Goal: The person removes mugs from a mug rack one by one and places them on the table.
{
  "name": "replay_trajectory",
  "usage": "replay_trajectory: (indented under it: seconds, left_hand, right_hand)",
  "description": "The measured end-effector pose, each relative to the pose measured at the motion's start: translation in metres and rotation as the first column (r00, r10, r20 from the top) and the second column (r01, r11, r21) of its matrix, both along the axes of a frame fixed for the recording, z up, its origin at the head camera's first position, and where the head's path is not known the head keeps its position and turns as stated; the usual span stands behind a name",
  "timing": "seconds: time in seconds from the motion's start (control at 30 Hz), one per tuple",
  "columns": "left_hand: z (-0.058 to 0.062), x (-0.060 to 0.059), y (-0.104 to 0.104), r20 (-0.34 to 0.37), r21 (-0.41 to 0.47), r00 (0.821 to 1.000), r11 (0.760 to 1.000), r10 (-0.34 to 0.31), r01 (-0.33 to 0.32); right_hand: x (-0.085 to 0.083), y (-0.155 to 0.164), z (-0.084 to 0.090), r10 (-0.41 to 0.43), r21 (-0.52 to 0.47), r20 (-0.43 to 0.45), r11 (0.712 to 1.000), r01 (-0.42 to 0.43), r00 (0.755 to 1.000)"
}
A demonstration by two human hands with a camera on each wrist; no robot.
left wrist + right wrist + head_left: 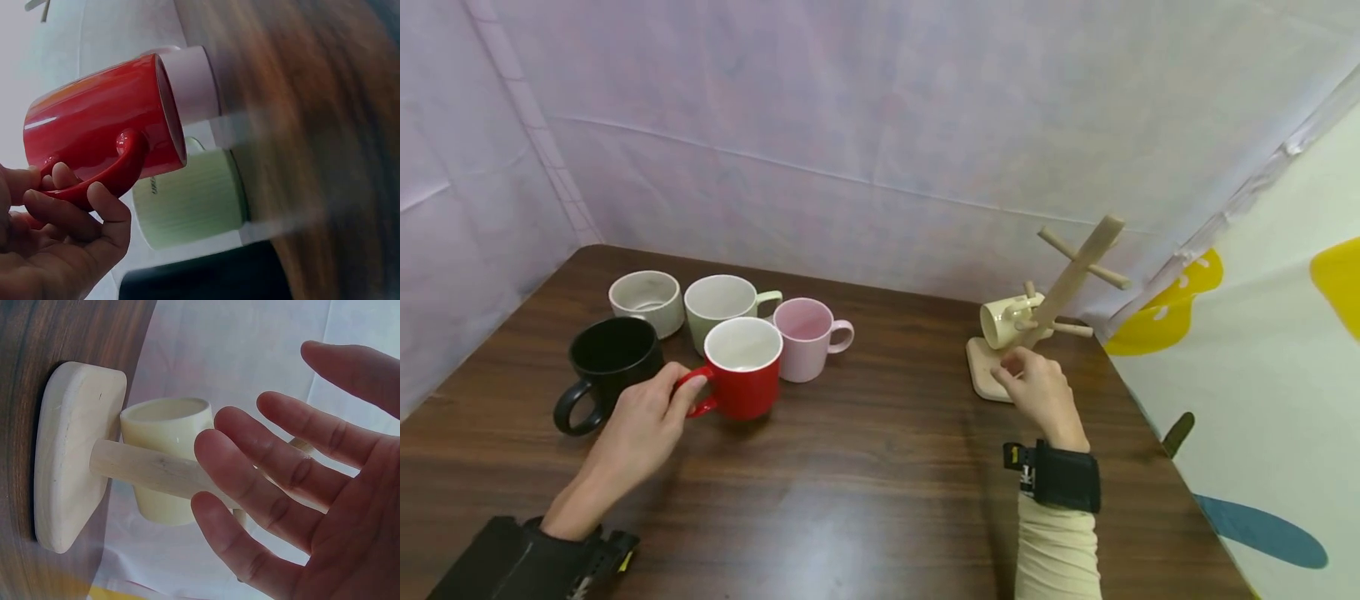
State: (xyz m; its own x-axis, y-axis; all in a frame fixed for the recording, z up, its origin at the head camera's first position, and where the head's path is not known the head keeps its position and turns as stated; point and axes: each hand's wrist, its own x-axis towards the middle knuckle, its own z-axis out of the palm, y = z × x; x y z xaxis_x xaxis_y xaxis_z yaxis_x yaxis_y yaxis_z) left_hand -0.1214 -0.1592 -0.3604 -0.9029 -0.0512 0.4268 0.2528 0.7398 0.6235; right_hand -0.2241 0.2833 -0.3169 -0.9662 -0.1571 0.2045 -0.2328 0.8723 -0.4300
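My left hand [636,427] grips the handle of a red mug [748,385] with a white inside. In the left wrist view the red mug [94,122] is upright and its base is off the table, with fingers curled through the handle. A wooden mug tree [1078,267] stands at the right, and a cream mug [997,323] hangs on one of its lower pegs. Just in front of the tree is my right hand [1043,396], holding nothing. Its fingers are spread and relaxed in the right wrist view, close to the post [150,469].
Behind the red mug stand a pink mug [803,346], a pale green mug [718,302] and a greyish white cup [651,302]. A black mug [613,358] is beside my left hand. Fabric walls [850,125] border the brown table [865,467].
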Motion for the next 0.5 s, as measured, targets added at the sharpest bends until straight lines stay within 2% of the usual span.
replay_trajectory:
  seconds: [0.33, 0.5]
  left_hand:
    - [-0.015, 0.003, -0.013, 0.012, -0.014, 0.999, 0.999, 0.042, -0.042]
    - [-0.018, 0.003, -0.015, -0.001, -0.016, 0.999, 0.999, 0.052, -0.052]
  right_hand:
    - [0.000, -0.001, 0.000, 0.002, 0.000, -0.016, 1.000, -0.002, 1.000]
    - [0.001, 0.000, 0.001, 0.001, 0.000, -0.013, 1.000, -0.001, 1.000]
